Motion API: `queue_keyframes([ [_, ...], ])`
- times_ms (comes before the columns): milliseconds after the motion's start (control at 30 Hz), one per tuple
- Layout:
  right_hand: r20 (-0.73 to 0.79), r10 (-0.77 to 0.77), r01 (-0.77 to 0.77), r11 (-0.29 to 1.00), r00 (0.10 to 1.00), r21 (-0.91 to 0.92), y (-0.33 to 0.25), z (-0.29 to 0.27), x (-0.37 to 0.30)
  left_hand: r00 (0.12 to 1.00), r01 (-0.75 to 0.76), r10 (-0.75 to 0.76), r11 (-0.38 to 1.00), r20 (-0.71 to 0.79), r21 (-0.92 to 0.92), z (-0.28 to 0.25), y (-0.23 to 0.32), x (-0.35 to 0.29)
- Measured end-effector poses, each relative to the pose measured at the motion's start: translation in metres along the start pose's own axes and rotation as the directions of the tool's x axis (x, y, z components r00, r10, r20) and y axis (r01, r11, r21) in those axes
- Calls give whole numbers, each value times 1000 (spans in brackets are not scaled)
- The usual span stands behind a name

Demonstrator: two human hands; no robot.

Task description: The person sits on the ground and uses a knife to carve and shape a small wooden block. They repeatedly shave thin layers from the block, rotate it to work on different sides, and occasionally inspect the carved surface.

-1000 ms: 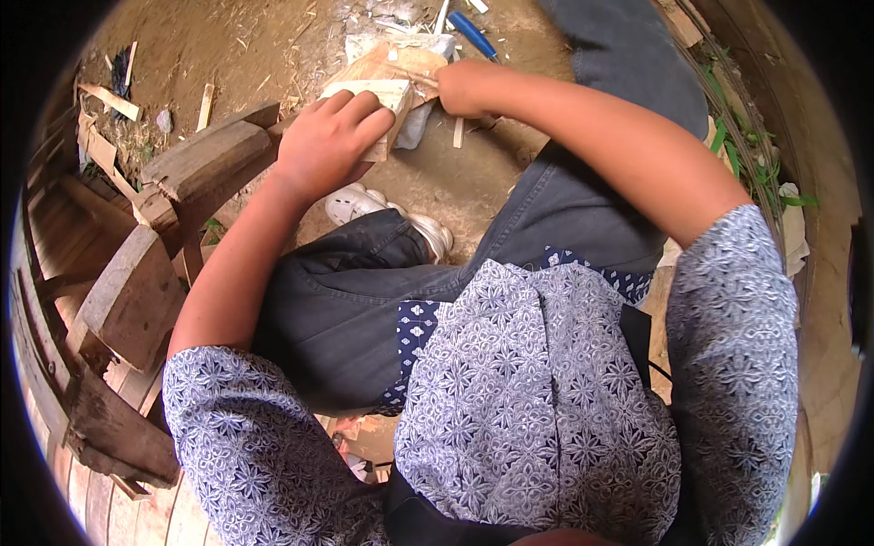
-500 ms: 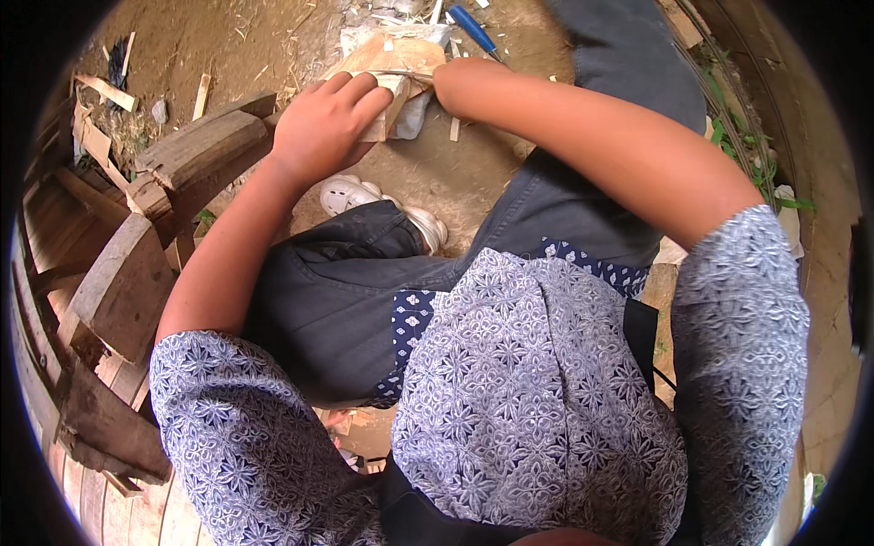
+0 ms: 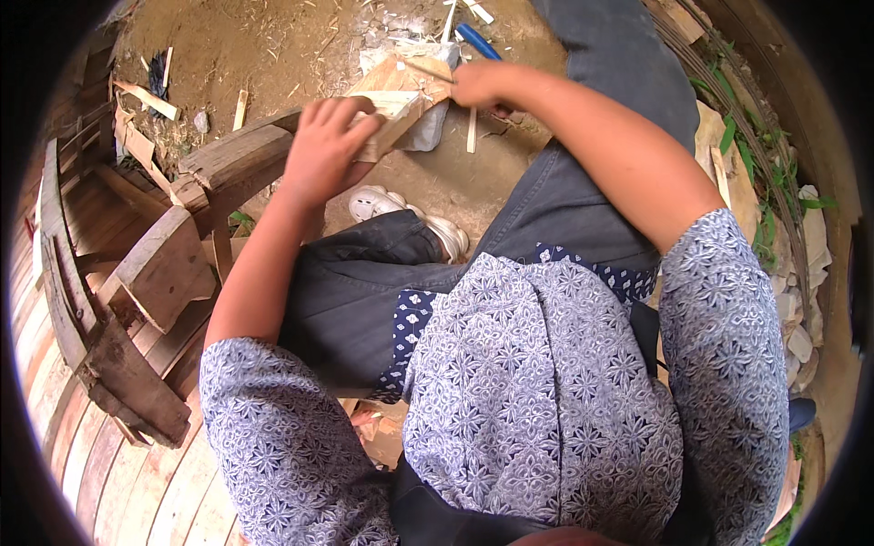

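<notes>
Left hand (image 3: pixel 330 146) grasps the pale wood block (image 3: pixel 397 113), fingers curled over its left end; right hand (image 3: pixel 481 86), clenched, holds a narrow blade (image 3: pixel 426 71) just beyond it.

rough woodworking spot, dirt ground (image 3: pixel 291 55), scattered wood slivers (image 3: pixel 240 109), wooden block (image 3: pixel 399 133)

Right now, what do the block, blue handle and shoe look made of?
Block: raw, unfinished wood, by its pale grain and cut faces. Blue handle: probably smooth plastic, from its even colour; painted wood possible. Shoe: white, perhaps moulded foam or rubber, by its chunky, holed shape.
</notes>
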State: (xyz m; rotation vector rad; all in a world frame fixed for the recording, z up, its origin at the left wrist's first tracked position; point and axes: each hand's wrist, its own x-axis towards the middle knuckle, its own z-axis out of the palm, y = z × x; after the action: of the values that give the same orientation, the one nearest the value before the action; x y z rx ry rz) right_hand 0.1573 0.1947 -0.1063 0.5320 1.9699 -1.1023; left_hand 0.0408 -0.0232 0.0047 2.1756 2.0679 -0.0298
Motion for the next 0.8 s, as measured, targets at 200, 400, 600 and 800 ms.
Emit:
queue_keyframes([
  [200,-167,-136,193,897,976,399,2,-25,-17,976,214,-202,951,79,-221,-33,-25,-21],
  [400,-55,-178,185,969,982,161,3,-4,-10,919,372,-335,912,209,-173,-6,-55,-41],
  [600,20,-172,171,985,985,29,-5,13,-16,932,338,-328,940,157,-38,18,-49,-32],
  [800,28,-170,170,985,985,5,-4,21,-14,982,165,-170,984,88,67,26,-17,-8],
])
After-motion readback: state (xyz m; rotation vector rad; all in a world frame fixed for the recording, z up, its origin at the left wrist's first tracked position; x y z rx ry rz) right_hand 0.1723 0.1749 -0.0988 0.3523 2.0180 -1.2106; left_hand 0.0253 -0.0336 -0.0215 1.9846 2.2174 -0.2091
